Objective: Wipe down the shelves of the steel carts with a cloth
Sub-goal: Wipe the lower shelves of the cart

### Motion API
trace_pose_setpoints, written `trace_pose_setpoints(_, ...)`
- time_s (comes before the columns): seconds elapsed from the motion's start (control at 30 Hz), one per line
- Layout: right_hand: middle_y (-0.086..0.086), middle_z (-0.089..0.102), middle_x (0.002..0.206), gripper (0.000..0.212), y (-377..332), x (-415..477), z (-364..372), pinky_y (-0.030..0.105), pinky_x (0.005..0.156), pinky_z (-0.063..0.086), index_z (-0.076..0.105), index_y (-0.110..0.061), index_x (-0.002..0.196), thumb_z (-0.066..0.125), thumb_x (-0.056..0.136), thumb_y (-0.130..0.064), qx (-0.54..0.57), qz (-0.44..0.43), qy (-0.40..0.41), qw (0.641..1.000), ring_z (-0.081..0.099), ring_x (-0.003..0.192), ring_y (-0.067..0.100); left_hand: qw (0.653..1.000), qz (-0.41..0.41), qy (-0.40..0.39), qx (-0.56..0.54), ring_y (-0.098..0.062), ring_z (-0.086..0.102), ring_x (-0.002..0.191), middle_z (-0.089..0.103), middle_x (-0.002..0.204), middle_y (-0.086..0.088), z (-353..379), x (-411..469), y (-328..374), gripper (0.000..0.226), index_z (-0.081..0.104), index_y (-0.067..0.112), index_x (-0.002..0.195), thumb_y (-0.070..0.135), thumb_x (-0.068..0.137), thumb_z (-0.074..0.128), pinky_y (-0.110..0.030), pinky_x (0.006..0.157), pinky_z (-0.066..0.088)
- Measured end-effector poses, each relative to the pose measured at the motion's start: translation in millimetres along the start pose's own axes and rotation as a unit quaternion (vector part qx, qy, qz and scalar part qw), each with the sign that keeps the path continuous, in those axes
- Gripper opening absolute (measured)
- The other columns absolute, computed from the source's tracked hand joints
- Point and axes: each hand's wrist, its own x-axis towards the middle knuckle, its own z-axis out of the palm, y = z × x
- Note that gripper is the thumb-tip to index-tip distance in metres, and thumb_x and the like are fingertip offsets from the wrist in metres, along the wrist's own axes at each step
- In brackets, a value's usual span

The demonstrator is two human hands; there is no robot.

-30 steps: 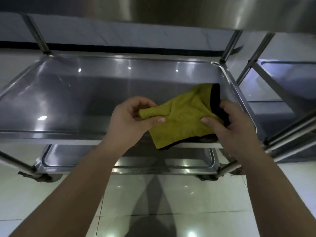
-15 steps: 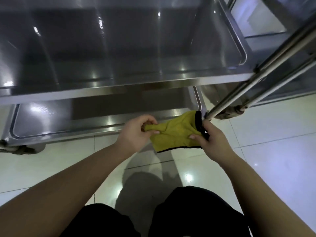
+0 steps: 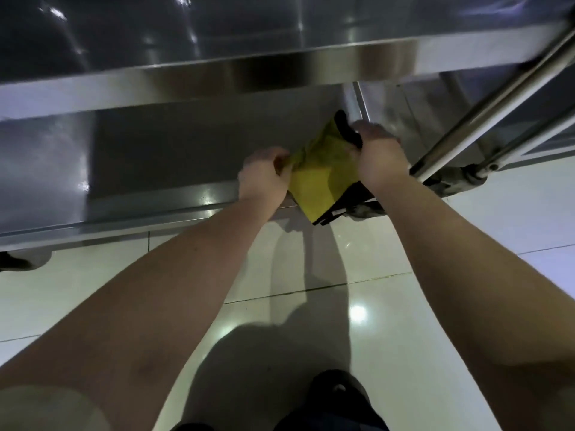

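Observation:
A yellow cloth [image 3: 322, 178] with a black edge hangs between my two hands over the right front corner of the steel cart's bottom shelf [image 3: 174, 157]. My left hand [image 3: 264, 175] pinches the cloth's left corner. My right hand [image 3: 378, 157] grips its right side by the black edge. The cloth's lower corner droops past the shelf's front rim. The middle shelf [image 3: 217, 73] juts out above, its front lip just over my hands.
A steel cart leg [image 3: 485, 110] slants down at the right to a caster [image 3: 460, 178]. A second cart's frame [image 3: 538, 132] stands right of it. Glossy white floor tiles [image 3: 357, 275] lie below, with my shoe [image 3: 339, 396] at the bottom edge.
My hands have carried the cloth down from the middle shelf to the bottom shelf's right front corner. The view has dropped lower and closer to the cart.

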Motion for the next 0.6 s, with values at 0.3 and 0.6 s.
trace_pose_setpoints(0.3,0.018,-0.014,0.161,0.076,-41.7,-20.2,96.2,0.074,0.106,-0.011,-0.002,-0.032,0.154,0.024,0.092,-0.067,-0.093,0.115,-0.081,0.986,-0.016,0.142,0.053,0.944,0.095,-0.036,0.315,-0.029,-0.001,0.150,0.012,0.163,0.001,1.7,8.1,-64.7,0.056,0.018,0.036,0.154,0.048,0.100,0.028,-0.053,0.118,-0.006)
trace_pose_setpoints(0.6,0.001,-0.019,0.162,0.075,10.9,31.5,79.6,0.072,0.105,-0.015,-0.001,-0.055,0.147,0.016,0.080,-0.084,-0.165,0.015,-0.121,0.979,-0.021,0.144,0.042,0.947,0.045,-0.042,0.315,-0.028,-0.006,0.150,0.007,0.164,0.001,2.6,15.8,-81.4,0.058,0.010,0.035,0.155,0.046,0.100,0.026,-0.054,0.117,-0.011)
